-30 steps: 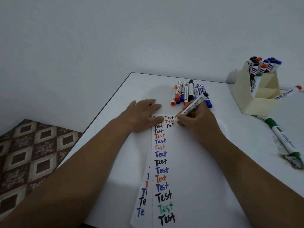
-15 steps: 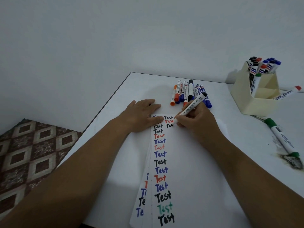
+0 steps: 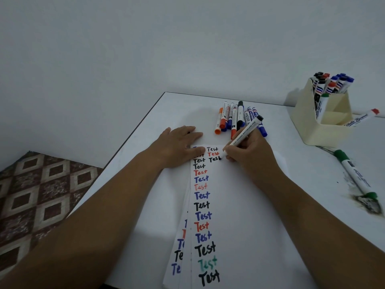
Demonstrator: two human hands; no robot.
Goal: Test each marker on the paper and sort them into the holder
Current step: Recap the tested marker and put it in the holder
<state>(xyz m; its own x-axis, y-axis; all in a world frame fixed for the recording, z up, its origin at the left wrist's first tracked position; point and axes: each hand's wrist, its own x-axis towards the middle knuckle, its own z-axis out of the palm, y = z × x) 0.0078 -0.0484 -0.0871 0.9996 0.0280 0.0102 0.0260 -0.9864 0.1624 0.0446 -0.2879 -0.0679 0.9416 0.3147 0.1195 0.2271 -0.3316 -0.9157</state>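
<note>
My right hand (image 3: 248, 157) grips a black whiteboard marker (image 3: 244, 133), its tip touching the paper (image 3: 233, 205) at the end of a black "Test" in the second column. My left hand (image 3: 179, 147) lies flat on the paper's top left corner, fingers spread. The paper carries a long column of "Test" words in black, red, blue and green. A bunch of capped markers (image 3: 233, 117) in orange, red, blue and black lies on the table just beyond my hands. The cream holder (image 3: 320, 126) at the far right contains several markers standing upright.
A green marker (image 3: 354, 172) lies on the white table (image 3: 291, 163) at the right, its end on a dark smudge. A red-capped marker (image 3: 362, 117) rests beside the holder. More written sheets stick out under the paper's left side. The table's left edge drops to a patterned floor (image 3: 41, 195).
The marker tip has moved slightly down to the third line of the second column, where the black word is further written. My left hand has stayed put.
</note>
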